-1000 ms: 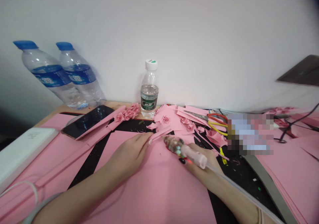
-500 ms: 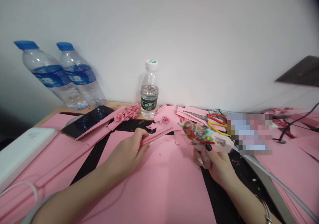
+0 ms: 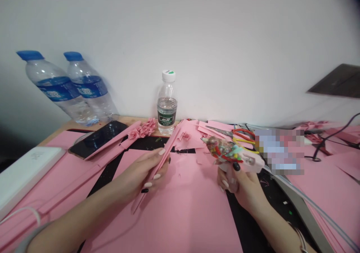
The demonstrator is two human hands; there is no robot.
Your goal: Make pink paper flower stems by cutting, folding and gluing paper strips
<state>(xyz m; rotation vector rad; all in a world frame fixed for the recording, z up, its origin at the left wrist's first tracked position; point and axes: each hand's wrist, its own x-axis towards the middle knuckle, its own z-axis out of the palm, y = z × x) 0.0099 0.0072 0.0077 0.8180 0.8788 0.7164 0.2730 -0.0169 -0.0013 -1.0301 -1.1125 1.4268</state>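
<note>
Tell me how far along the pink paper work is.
The paper roses by the phone look finished. The left hand holds a folded paper strip, the right hand a glue gun. Possibly left: the large pink sheet beneath, lying flat.

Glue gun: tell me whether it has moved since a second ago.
Yes. The glue gun, held in the right hand, has shifted rightward, closer to the scissors.
</note>
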